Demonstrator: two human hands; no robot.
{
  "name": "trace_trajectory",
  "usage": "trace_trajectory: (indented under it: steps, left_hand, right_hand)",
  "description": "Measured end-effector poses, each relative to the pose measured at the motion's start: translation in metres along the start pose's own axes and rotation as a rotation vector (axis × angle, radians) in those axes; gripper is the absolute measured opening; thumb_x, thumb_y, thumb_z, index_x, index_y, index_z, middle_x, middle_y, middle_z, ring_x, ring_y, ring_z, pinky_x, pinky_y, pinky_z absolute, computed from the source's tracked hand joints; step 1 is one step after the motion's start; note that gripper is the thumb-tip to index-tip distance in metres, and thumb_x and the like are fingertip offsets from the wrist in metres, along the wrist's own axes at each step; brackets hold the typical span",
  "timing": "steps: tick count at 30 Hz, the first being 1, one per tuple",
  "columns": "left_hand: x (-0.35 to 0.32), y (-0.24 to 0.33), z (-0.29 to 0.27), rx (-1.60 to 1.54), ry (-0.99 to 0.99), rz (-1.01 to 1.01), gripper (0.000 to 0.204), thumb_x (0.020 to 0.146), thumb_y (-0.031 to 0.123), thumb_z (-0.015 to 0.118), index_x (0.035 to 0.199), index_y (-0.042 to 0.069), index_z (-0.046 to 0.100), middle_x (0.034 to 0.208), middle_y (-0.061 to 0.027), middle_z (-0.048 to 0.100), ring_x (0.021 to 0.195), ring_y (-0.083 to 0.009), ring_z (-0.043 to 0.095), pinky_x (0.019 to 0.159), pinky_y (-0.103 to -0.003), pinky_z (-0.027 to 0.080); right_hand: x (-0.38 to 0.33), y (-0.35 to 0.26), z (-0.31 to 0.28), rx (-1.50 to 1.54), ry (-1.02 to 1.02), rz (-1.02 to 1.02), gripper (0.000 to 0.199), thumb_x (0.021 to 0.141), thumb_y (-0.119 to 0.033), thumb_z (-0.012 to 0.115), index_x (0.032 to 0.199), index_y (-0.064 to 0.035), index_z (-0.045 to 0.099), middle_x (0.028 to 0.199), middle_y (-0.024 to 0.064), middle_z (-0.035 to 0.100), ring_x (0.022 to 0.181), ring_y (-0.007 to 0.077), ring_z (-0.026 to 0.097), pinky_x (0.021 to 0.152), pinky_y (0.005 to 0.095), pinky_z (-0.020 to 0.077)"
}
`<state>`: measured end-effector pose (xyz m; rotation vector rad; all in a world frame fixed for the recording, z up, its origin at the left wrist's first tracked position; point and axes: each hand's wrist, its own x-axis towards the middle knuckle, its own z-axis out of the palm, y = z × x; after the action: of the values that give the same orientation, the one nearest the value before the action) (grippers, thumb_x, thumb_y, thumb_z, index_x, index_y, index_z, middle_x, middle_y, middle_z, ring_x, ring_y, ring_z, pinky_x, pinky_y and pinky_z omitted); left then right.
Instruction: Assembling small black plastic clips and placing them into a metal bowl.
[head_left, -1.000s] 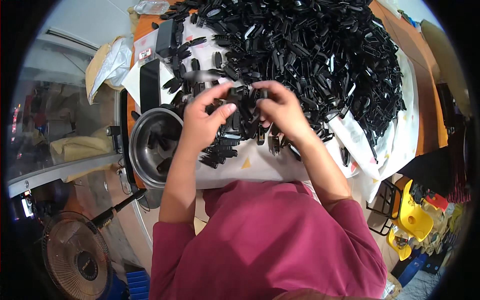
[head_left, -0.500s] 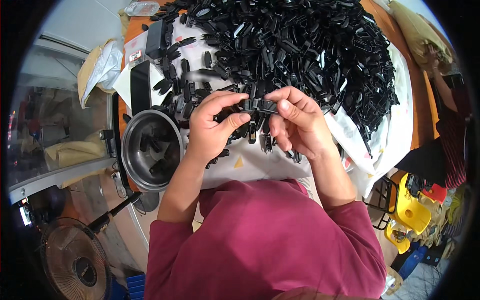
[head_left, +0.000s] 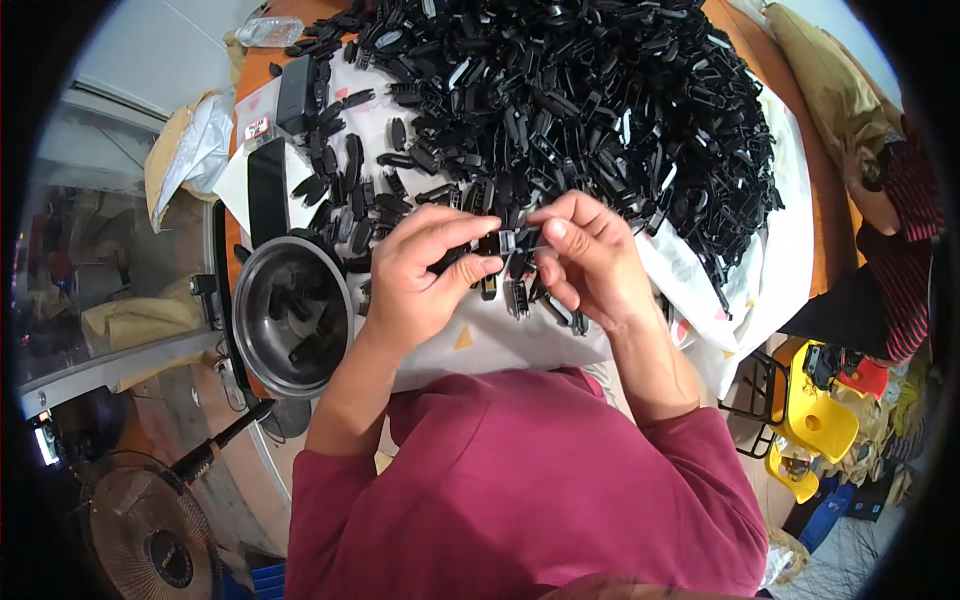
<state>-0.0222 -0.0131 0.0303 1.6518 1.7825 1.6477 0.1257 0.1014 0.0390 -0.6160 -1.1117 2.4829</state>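
In front of my chest, my left hand (head_left: 415, 275) pinches a small black plastic part (head_left: 489, 243) between thumb and fingers; its right end looks greyish. Close beside it, my right hand (head_left: 600, 260) is closed at thumb and index finger on a thin dark piece, mostly hidden by the fingertips. Whether the two pieces touch I cannot tell. Just beyond the hands spreads a large heap of black plastic parts (head_left: 570, 110), with several loose ones lying below and left of it on the white patterned cover (head_left: 500, 345).
A steel bowl (head_left: 243, 330) holding several black parts stands at the table's left edge. Behind it are a black phone-like slab (head_left: 267, 190) and a dark box (head_left: 296, 95). A fan (head_left: 150, 530) stands lower left; yellow chairs (head_left: 815, 410) and another person's striped sleeve (head_left: 905, 290) are right.
The wider black piece between my hands no longer shows; a smaller part is in my left fingers and a thin edge at my right. The whole view has shifted slightly.
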Motion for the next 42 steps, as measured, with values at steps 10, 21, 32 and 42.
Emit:
trace_trajectory:
  steps: [10, 21, 32, 42]
  left_hand:
    - [-0.014, 0.006, 0.028, -0.535, 0.091, -0.454, 0.030, 0.078, 0.007, 0.066, 0.105, -0.003, 0.058, 0.098, -0.0081, 0.059, 0.063, -0.0072, 0.053, 0.057, -0.019, 0.043]
    - [-0.052, -0.002, -0.017, -0.530, 0.012, -0.710, 0.017, 0.080, 0.006, 0.059, 0.095, -0.001, 0.061, 0.083, -0.0030, 0.057, 0.057, -0.0060, 0.050, 0.052, -0.019, 0.041]
    - [-0.036, -0.037, -0.066, 0.920, 0.037, -0.238, 0.018, 0.070, 0.020, 0.067, 0.086, 0.012, 0.067, 0.095, -0.0026, 0.059, 0.088, -0.0243, 0.053, 0.076, -0.037, 0.042]
    - [0.010, -0.084, 0.008, 0.922, -0.400, -0.197, 0.034, 0.067, 0.036, 0.069, 0.086, 0.008, 0.064, 0.078, -0.0064, 0.063, 0.079, -0.0277, 0.060, 0.073, -0.039, 0.046]
  right_hand:
    - [0.001, 0.029, -0.005, 0.054, -0.066, -0.007, 0.024, 0.092, -0.024, 0.047, 0.105, -0.0044, 0.041, 0.067, 0.0111, 0.056, 0.041, 0.0118, 0.046, 0.035, 0.0196, 0.0346]
    - [-0.004, 0.048, 0.000, -0.896, -0.170, -0.157, 0.022, 0.085, -0.018, 0.059, 0.096, -0.0006, 0.050, 0.071, 0.0038, 0.059, 0.060, 0.0076, 0.055, 0.054, 0.0217, 0.0448]
    - [0.085, 0.059, -0.012, -1.975, -0.105, -0.658, 0.026, 0.068, -0.008, 0.057, 0.093, -0.0130, 0.065, 0.095, 0.0081, 0.054, 0.089, 0.0228, 0.053, 0.069, 0.0298, 0.0478]
    - [0.104, 0.056, -0.022, -1.722, 0.249, -0.684, 0.011, 0.074, -0.007, 0.054, 0.080, -0.0075, 0.064, 0.076, 0.0094, 0.061, 0.076, 0.0265, 0.059, 0.067, 0.0353, 0.0477]
